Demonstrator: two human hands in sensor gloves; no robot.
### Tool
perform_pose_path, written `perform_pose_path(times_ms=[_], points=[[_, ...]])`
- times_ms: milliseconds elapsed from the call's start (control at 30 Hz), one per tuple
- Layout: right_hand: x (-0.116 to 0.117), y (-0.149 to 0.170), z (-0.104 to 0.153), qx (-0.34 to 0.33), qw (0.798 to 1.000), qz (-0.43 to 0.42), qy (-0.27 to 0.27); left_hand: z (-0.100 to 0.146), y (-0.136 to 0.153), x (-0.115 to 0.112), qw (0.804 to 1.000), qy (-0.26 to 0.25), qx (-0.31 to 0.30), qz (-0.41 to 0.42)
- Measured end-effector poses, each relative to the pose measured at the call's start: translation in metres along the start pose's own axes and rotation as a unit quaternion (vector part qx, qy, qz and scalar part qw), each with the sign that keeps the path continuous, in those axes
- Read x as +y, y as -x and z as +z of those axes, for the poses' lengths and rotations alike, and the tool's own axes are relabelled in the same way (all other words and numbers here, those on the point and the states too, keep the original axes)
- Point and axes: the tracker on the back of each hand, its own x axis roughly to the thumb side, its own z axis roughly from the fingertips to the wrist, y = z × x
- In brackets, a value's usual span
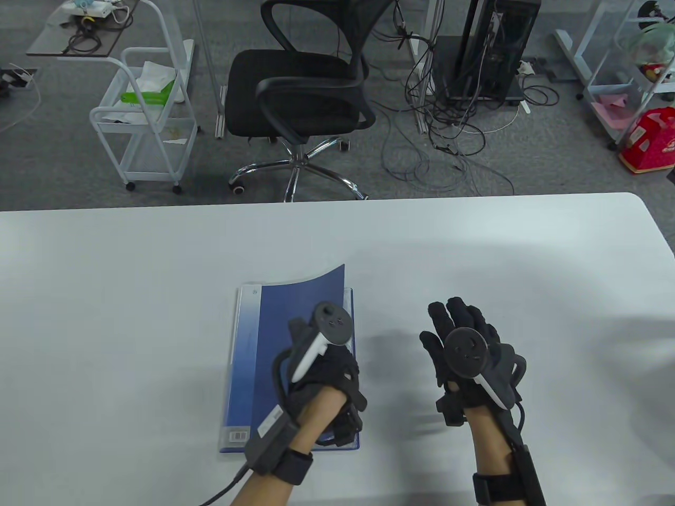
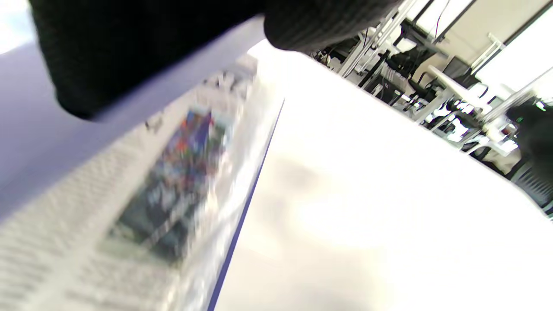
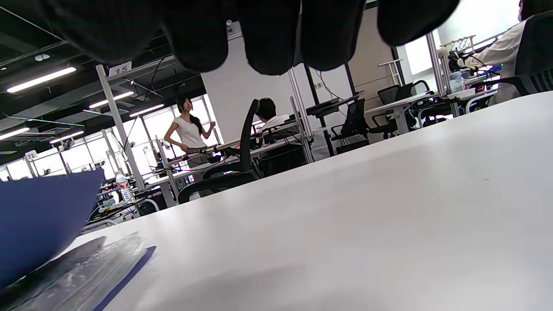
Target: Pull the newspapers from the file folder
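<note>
A blue file folder [image 1: 274,342] lies on the white table [image 1: 527,253]. Its cover is lifted and curls up along the right edge. My left hand [image 1: 332,369] is at that edge, and in the left wrist view its gloved fingers [image 2: 129,43] pinch the raised cover [image 2: 26,142]. Under the cover a newspaper [image 2: 173,172] shows, blurred, inside a clear sleeve. My right hand [image 1: 464,337] hovers to the right of the folder with fingers spread and holds nothing. The right wrist view shows its fingertips [image 3: 268,34], the lifted cover [image 3: 39,220] and the sleeve [image 3: 86,263].
A black office chair [image 1: 300,100] stands beyond the table's far edge, with a white wire cart [image 1: 147,116] to its left and cables and a computer tower [image 1: 490,52] to its right. Bare table surface stretches on both sides of the folder.
</note>
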Motion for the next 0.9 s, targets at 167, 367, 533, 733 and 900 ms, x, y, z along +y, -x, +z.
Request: perform_pose_path(times_ms=[167,367,533,733,900], points=[[0.001,0.004,0.0,0.006,1.0,-0.001,-0.001,0.039,0.03,0.096,0.998,-0.044,0.005,0.053],[0.005,0.005,0.0,0.007,1.0,0.008,-0.008,0.065,0.066,0.148,0.981,-0.124,0.104,-0.106],[0.008,0.004,0.0,0.005,1.0,0.016,-0.014,0.066,0.1,0.148,0.929,-0.195,0.198,-0.245],[0.012,0.007,0.0,0.013,0.999,-0.01,-0.03,0.05,0.147,0.134,0.885,-0.237,0.26,-0.305],[0.018,0.01,-0.002,0.019,0.999,0.002,-0.041,0.031,0.182,0.097,0.904,-0.23,0.21,-0.292]])
